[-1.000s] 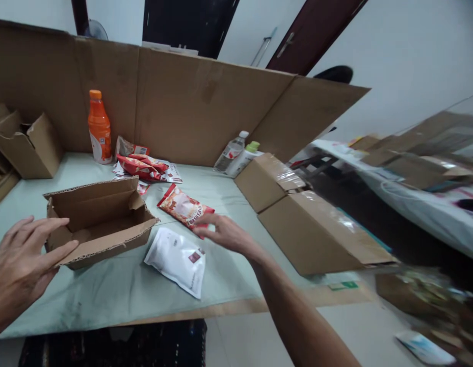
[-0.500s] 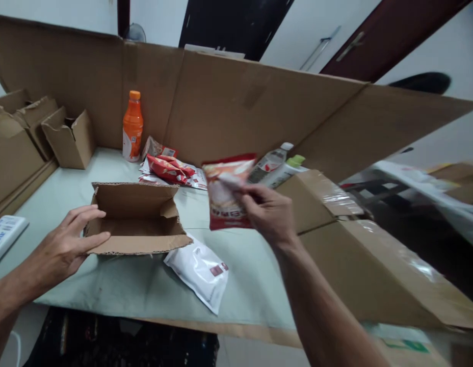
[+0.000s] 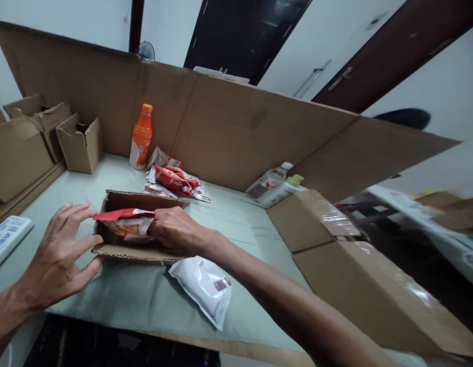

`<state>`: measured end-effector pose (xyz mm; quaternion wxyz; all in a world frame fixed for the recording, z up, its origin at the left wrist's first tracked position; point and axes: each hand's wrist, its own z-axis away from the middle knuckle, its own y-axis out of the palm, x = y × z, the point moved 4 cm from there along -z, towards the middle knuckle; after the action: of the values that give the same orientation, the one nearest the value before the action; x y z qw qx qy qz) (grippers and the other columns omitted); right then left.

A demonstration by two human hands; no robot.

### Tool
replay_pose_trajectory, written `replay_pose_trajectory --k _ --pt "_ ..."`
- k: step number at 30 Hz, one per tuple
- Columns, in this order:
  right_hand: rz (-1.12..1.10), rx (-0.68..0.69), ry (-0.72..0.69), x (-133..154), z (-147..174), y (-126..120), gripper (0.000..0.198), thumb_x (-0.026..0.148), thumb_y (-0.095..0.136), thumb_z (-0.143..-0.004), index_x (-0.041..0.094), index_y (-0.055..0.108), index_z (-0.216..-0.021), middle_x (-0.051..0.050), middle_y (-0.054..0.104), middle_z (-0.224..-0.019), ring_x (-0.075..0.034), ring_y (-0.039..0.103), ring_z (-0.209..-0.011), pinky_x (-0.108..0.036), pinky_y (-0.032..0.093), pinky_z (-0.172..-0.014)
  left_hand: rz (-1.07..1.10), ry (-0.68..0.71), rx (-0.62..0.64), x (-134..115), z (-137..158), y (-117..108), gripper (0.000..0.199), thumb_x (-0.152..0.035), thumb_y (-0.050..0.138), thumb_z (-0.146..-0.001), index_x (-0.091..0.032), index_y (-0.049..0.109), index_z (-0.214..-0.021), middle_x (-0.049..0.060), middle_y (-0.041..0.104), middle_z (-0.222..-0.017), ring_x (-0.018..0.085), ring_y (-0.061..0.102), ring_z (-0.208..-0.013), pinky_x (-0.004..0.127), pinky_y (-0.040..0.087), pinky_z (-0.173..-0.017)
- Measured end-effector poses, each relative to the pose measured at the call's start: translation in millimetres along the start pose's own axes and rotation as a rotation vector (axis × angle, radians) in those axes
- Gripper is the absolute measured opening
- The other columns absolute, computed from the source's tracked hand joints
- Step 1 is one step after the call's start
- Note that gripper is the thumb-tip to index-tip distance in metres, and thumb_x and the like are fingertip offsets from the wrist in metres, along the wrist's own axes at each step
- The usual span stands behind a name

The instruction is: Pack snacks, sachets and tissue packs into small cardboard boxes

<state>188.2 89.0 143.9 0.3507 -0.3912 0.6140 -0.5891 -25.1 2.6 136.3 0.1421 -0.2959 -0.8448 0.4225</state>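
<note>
A small open cardboard box (image 3: 145,252) lies on the pale green cloth in front of me. My right hand (image 3: 175,229) reaches into it, closed on a red-and-white snack packet (image 3: 129,227) that sits partly inside the box; the packet's lower part is hidden by the front wall. At the box's left end is my left hand (image 3: 70,250), fingers spread, with fingertips near or against the edge. A white sealed pouch (image 3: 206,288) rests on the cloth just right of the box, below my right wrist.
An orange bottle (image 3: 141,136) stands at the back beside a pile of red packets (image 3: 175,179). Two bottles (image 3: 269,182) lean at the back right, near taped cartons (image 3: 347,270). Small cardboard boxes (image 3: 80,145) and a white-and-blue box (image 3: 9,239) are at left.
My right hand has carried the snack packet left and down into the box. My left hand's fingers have spread at the box's left end. The view has shifted slightly.
</note>
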Motion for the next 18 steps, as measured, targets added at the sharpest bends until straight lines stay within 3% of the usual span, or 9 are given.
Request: replay_pose_trajectory --k 3,8,10,13,16,18 --pt "-0.038 -0.003 -0.001 -5 -1 -5 0.021 0.01 0.055 -0.093 0.018 0.068 -0.079 -0.005 0.068 -0.081 -0.015 0.054 -0.07 -0.03 0.028 -0.06 -0.02 -0.001 -0.056 0 -4 -1 0.012 -0.016 0.067 -0.086 -0.018 0.07 -0.098 0.017 0.052 -0.132 0.041 0.05 -0.134 0.069 0.039 -0.116" --pt "-0.016 -0.071 0.04 -12 15 -33 0.03 0.014 0.047 -0.1 0.018 0.069 -0.081 -0.005 0.068 -0.082 -0.015 0.053 -0.071 -0.029 0.03 -0.063 0.095 0.015 0.033 -3 -8 11 0.018 -0.01 0.056 -0.089 -0.018 0.072 -0.092 0.016 0.053 -0.139 0.037 0.05 -0.136 0.064 0.042 -0.117" --pt "0.005 -0.001 0.059 -11 12 -30 0.03 0.018 0.05 -0.101 0.019 0.071 -0.079 -0.006 0.069 -0.079 -0.015 0.054 -0.068 -0.03 0.029 -0.061 0.088 0.006 0.037 -3 -9 12 0.019 -0.01 0.055 -0.09 -0.017 0.073 -0.091 0.018 0.053 -0.142 0.038 0.05 -0.138 0.063 0.043 -0.116" --pt "0.005 0.214 0.031 -4 -9 -4 0.021 0.017 0.059 -0.097 0.019 0.075 -0.084 -0.006 0.075 -0.083 -0.016 0.061 -0.07 -0.029 0.031 -0.06 0.076 0.044 0.068 -8 -16 10 0.017 -0.01 0.057 -0.088 -0.016 0.073 -0.088 0.019 0.053 -0.148 0.038 0.049 -0.141 0.062 0.04 -0.12" --pt "-0.122 0.431 -0.027 4 -28 19 0.02 0.008 0.062 -0.091 0.019 0.079 -0.094 -0.006 0.08 -0.093 -0.016 0.068 -0.077 -0.027 0.036 -0.062 0.118 0.141 0.182 -16 -29 11 0.029 -0.012 0.061 -0.081 -0.016 0.073 -0.108 0.017 0.064 -0.142 0.034 0.058 -0.134 0.055 0.038 -0.123" --pt "-0.283 0.441 -0.039 5 -27 16 0.024 0.004 0.06 -0.09 0.018 0.079 -0.095 -0.006 0.081 -0.097 -0.016 0.07 -0.082 -0.025 0.042 -0.067 0.135 0.197 0.303 -21 -40 16 0.045 -0.014 0.064 -0.076 -0.015 0.069 -0.121 0.015 0.073 -0.127 0.031 0.066 -0.121 0.05 0.043 -0.119"
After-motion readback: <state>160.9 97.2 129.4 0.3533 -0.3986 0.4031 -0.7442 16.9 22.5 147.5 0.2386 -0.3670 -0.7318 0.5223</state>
